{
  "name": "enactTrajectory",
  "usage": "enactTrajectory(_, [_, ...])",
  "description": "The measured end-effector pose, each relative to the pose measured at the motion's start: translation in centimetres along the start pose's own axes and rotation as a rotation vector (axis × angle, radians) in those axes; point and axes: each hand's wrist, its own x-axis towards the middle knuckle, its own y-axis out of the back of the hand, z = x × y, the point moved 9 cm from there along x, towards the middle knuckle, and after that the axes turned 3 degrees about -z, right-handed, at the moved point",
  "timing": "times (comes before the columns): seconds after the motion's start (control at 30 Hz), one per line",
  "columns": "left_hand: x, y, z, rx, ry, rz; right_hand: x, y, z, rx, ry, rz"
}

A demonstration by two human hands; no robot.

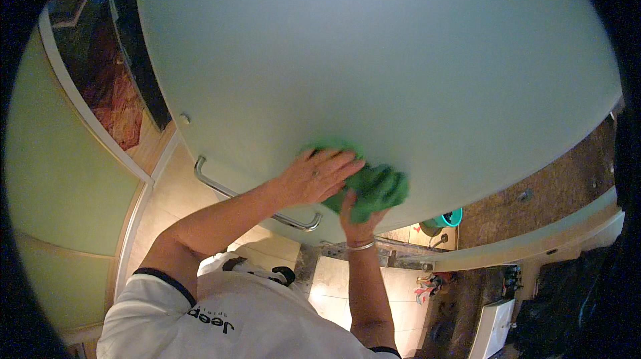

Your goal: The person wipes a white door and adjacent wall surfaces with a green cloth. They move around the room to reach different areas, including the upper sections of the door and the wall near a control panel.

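A large frosted glass door panel (400,73) fills most of the view, with a curved metal pull handle (225,192) near its lower left edge. My left hand (320,174) holds one part of a green cloth (385,189) against the glass, its fingers side by side. Lower right of it, my right hand (361,219) grips the bunched cloth from below, thumb up and fingers largely hidden behind the folds. A thin bangle circles my right wrist. Both the cloth and the fingers are slightly blurred.
A turquoise bucket (452,217) stands on the tiled floor beyond the door's lower edge. At the lower right is a white basin (493,329). A light green panel (60,159) and a dark red picture (112,94) are at the left.
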Motion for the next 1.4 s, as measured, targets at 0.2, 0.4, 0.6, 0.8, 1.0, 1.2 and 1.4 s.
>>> enactTrajectory(0.2, [7.0,6.4,-3.8,0.025,0.161,0.227,9.0,3.2,-0.3,-0.138,0.106,0.187])
enactTrajectory(0.4, [0.5,3.1,-2.7,0.095,0.009,0.121,4.8,-2.7,-3.1,-0.107,0.054,-0.209])
enactTrajectory(0.6, [0.5,5.7,-4.5,0.032,0.027,0.175,6.6,0.3,-5.5,-0.148,0.171,-0.064])
enactTrajectory(0.8, [5.1,9.8,-8.2,0.059,0.101,0.252,13.8,2.3,-8.2,-0.026,0.290,0.222])
enactTrajectory(1.0, [-3.8,5.7,-9.9,0.062,0.066,0.144,7.9,-6.3,-10.5,-0.159,0.223,-0.147])
enactTrajectory(1.2, [-4.2,9.7,-11.9,-0.019,0.093,0.271,9.4,-4.6,-11.9,-0.139,0.134,-0.158])
enactTrajectory(1.4, [0.0,13.0,-17.1,0.070,0.118,0.324,16.2,-4.4,-15.1,-0.354,0.214,0.132])
